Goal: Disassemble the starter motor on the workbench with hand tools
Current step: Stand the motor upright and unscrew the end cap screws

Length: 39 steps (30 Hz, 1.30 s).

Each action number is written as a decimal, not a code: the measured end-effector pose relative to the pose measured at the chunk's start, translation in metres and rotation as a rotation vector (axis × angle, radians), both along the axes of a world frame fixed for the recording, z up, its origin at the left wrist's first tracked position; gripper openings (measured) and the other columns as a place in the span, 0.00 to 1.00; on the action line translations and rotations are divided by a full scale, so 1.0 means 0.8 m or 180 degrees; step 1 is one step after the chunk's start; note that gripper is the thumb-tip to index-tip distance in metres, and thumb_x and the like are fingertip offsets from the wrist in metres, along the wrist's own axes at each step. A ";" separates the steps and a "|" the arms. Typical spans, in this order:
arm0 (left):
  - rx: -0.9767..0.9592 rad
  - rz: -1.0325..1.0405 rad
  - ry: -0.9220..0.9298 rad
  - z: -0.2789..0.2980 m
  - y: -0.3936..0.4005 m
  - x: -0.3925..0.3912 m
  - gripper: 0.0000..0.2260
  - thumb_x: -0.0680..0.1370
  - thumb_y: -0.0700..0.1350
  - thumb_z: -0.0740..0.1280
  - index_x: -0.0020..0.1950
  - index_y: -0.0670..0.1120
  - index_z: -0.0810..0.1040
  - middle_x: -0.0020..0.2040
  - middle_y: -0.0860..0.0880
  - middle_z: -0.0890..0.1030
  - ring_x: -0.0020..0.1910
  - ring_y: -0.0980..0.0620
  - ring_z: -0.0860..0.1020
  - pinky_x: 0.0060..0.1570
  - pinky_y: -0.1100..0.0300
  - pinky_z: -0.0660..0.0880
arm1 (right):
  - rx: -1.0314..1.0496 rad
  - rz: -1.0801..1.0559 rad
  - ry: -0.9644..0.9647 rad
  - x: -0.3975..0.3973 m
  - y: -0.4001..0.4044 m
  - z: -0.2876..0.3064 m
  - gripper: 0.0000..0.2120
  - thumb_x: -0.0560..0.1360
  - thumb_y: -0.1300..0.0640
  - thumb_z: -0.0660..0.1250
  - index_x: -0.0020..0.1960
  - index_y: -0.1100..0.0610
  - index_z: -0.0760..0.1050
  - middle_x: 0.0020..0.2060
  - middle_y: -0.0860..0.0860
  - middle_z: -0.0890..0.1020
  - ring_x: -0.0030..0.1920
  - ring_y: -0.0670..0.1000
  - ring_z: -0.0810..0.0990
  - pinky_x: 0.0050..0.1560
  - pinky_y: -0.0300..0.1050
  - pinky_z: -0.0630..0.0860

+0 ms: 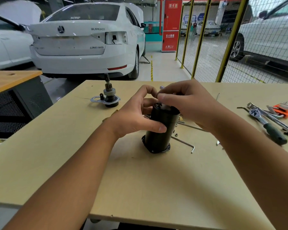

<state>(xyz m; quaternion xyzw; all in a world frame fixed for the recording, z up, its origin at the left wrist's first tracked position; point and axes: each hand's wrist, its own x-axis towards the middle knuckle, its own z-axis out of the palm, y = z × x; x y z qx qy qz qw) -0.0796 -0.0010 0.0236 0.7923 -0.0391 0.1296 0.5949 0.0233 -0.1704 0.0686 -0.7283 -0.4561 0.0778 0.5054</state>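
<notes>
One black motor housing upright mid-workbench. Left hand gripping its side; right hand pinching a small part at its top. Pinion assembly beyond, well apart. Ratchet right.

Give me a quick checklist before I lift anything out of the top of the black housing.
1. Black housing upright on its flange on the workbench: ok.
2. Left hand steadying the housing's side: ok.
3. Right hand at the top opening with a firm pinch: cannot tell, fingertips hide the part.
4. Loose nut and hex key clear of the base: not ok, both lie close beside it.
5. Pinion assembly set aside: ok.
</notes>
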 end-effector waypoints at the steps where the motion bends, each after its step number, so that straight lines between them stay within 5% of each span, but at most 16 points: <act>1: 0.0006 -0.0002 -0.0002 0.000 0.000 0.000 0.33 0.63 0.39 0.83 0.59 0.55 0.68 0.58 0.44 0.85 0.58 0.44 0.84 0.50 0.48 0.82 | 0.0095 -0.0111 -0.0039 -0.002 0.002 -0.002 0.06 0.73 0.47 0.74 0.45 0.49 0.86 0.38 0.48 0.85 0.44 0.49 0.84 0.46 0.50 0.81; 4: 0.0020 -0.0002 0.0003 0.000 0.000 0.000 0.33 0.63 0.40 0.83 0.59 0.56 0.68 0.57 0.45 0.86 0.59 0.44 0.84 0.49 0.49 0.82 | 0.0059 -0.0300 -0.0292 -0.006 0.007 -0.005 0.07 0.71 0.47 0.77 0.42 0.50 0.84 0.42 0.47 0.84 0.49 0.48 0.83 0.46 0.47 0.80; 7: 0.0019 -0.0003 -0.0007 -0.001 0.000 0.000 0.33 0.63 0.40 0.82 0.60 0.55 0.68 0.57 0.45 0.86 0.58 0.44 0.84 0.49 0.49 0.82 | -0.0049 -0.0139 -0.0205 -0.005 0.003 0.000 0.01 0.74 0.53 0.75 0.44 0.50 0.85 0.40 0.47 0.84 0.45 0.49 0.82 0.44 0.48 0.80; 12: -0.0010 -0.0005 -0.0006 -0.001 0.000 -0.001 0.35 0.63 0.40 0.82 0.63 0.52 0.68 0.58 0.45 0.86 0.58 0.46 0.84 0.51 0.49 0.82 | -0.0163 0.0111 -0.0271 -0.007 -0.001 0.002 0.10 0.78 0.60 0.69 0.46 0.48 0.86 0.43 0.47 0.84 0.46 0.48 0.82 0.47 0.46 0.79; 22: 0.0012 -0.0014 0.0026 0.001 0.000 -0.004 0.34 0.63 0.41 0.83 0.62 0.53 0.67 0.59 0.44 0.85 0.59 0.42 0.84 0.53 0.47 0.82 | 0.0258 -0.0149 -0.0220 0.001 -0.003 -0.004 0.02 0.76 0.53 0.73 0.46 0.49 0.85 0.41 0.48 0.84 0.43 0.50 0.82 0.44 0.51 0.80; 26: 0.0023 -0.0031 0.0076 0.001 -0.001 -0.003 0.34 0.63 0.43 0.82 0.63 0.53 0.69 0.59 0.46 0.85 0.57 0.45 0.84 0.51 0.54 0.81 | 0.0776 -0.0557 0.0117 0.035 -0.027 -0.013 0.03 0.74 0.51 0.76 0.44 0.50 0.84 0.36 0.45 0.84 0.33 0.41 0.79 0.39 0.44 0.76; 30: 0.0035 -0.0024 0.0081 0.001 -0.003 -0.002 0.34 0.62 0.43 0.82 0.64 0.53 0.71 0.58 0.47 0.85 0.56 0.47 0.85 0.50 0.56 0.81 | 0.0110 -0.0961 -0.0377 0.061 -0.046 -0.063 0.05 0.73 0.49 0.76 0.43 0.49 0.83 0.36 0.43 0.81 0.40 0.44 0.78 0.41 0.42 0.71; 35: 0.0054 0.0017 0.0002 0.000 -0.004 -0.003 0.35 0.64 0.46 0.80 0.69 0.50 0.72 0.59 0.47 0.85 0.59 0.45 0.84 0.56 0.54 0.81 | -0.1221 -0.0501 -0.1293 0.063 -0.046 -0.091 0.07 0.72 0.46 0.77 0.41 0.45 0.79 0.36 0.41 0.78 0.39 0.42 0.75 0.35 0.39 0.66; 39: -0.0079 0.0068 -0.0033 -0.003 -0.007 -0.005 0.32 0.67 0.46 0.78 0.69 0.48 0.73 0.58 0.49 0.86 0.58 0.50 0.84 0.51 0.59 0.81 | -0.1357 -0.0427 -0.1469 0.065 -0.043 -0.095 0.07 0.72 0.46 0.76 0.45 0.47 0.82 0.37 0.37 0.76 0.39 0.40 0.73 0.36 0.36 0.65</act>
